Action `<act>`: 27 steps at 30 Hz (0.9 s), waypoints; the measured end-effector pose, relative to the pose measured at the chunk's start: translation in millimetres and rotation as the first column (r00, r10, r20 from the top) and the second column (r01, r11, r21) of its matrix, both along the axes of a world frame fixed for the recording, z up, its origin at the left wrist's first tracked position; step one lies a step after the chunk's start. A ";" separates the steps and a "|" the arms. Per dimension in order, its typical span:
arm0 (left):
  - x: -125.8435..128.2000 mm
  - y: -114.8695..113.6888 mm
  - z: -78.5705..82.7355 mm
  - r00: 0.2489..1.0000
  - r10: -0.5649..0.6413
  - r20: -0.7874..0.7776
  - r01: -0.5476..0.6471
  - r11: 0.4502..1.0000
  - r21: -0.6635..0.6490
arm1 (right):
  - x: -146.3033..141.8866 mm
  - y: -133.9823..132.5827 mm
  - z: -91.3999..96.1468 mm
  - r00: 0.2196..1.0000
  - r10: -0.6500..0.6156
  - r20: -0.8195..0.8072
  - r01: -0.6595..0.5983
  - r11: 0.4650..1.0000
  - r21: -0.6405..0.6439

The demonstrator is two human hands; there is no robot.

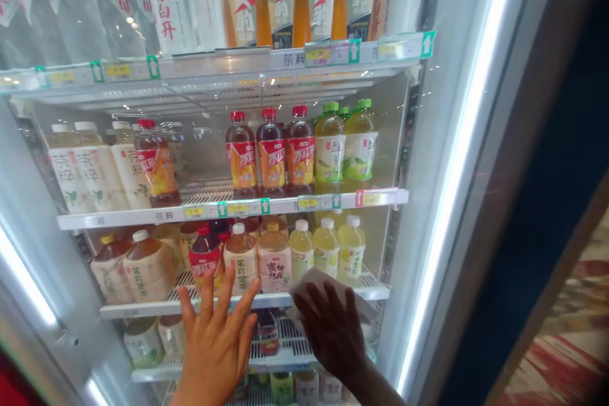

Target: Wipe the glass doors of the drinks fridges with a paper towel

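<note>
My left hand [216,330] is raised with its fingers spread, in front of the lower shelves of a lit drinks fridge. It holds nothing and seems to rest flat on the glass door. To its right, my right hand [330,327] looks darker and presses a thin white cloth [309,282] under its fingers, apparently against the same glass. Beyond the hands stand a red-capped iced tea bottle [205,257], a pink-labelled bottle [275,260] and pale yellow drink bottles [327,247]. The hands and cloth cover part of the lower shelves.
Green tea bottles [360,139] and red-labelled tea bottles [271,155] line the middle shelf [285,200]. Above are amber bottles [316,3] and clear water bottles [164,6]. A bright light strip [457,171] and a dark door frame [533,171] run along the right.
</note>
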State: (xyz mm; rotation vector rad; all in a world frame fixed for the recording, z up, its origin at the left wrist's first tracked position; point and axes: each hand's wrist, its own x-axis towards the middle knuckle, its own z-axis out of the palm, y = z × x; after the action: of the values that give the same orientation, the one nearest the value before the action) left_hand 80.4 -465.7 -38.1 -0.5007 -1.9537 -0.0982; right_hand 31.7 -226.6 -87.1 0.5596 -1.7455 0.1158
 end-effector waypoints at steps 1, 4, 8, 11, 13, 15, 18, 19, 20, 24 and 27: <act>4.7 -4.7 -6.3 1.000 0.004 0.008 -0.004 1.000 0.009 | 2.3 -4.2 7.4 1.000 0.013 0.012 -0.013 1.000 0.010; 16.9 -21.1 -23.2 1.000 0.005 0.003 -0.005 1.000 0.003 | -1.4 -4.2 58.1 0.998 -0.056 0.019 0.058 0.989 -0.133; 26.3 -49.3 -37.1 0.996 0.077 0.037 -0.078 0.997 0.030 | -9.5 -26.3 79.5 0.997 -0.077 0.023 0.080 0.984 -0.158; 30.0 -74.8 -42.5 0.987 0.137 0.078 -0.144 0.986 0.081 | -2.0 -65.0 23.9 0.993 0.082 0.087 -0.093 0.988 0.127; 31.9 -92.4 -45.1 0.982 0.163 0.094 -0.172 0.980 0.097 | 3.1 -91.3 -2.3 0.982 0.162 0.099 -0.181 0.956 0.231; 32.8 -109.3 -47.3 0.977 0.183 0.106 -0.194 0.975 0.105 | 4.2 -116.4 7.4 0.976 0.187 0.110 -0.209 0.948 0.241; 32.0 -133.5 -49.6 0.974 0.193 0.115 -0.207 0.971 0.121 | 0.8 -154.1 63.0 0.978 0.167 0.127 -0.175 0.983 0.055; 31.3 -141.8 -49.9 0.976 0.187 0.114 -0.201 0.971 0.126 | -0.3 -166.0 76.0 0.982 0.151 0.114 -0.152 0.988 -0.003; 30.4 -150.5 -49.9 0.978 0.177 0.111 -0.191 0.973 0.130 | -0.6 -176.9 80.0 0.985 0.135 0.105 -0.133 0.991 -0.032; 26.5 -189.6 -47.8 0.992 0.107 0.071 -0.117 0.981 0.158 | 6.1 -214.3 17.0 0.976 0.187 0.107 -0.205 0.959 0.197; 21.3 -218.2 -46.1 0.997 0.077 0.024 -0.080 0.982 0.169 | 10.6 -247.2 -10.4 0.960 0.233 0.156 -0.274 0.899 0.342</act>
State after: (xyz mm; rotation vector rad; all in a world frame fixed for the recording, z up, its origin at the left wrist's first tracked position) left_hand 101.7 -683.9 -84.2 -0.3111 -1.9593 -0.2176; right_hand 42.3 -473.8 -97.5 1.0713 -1.8057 0.0069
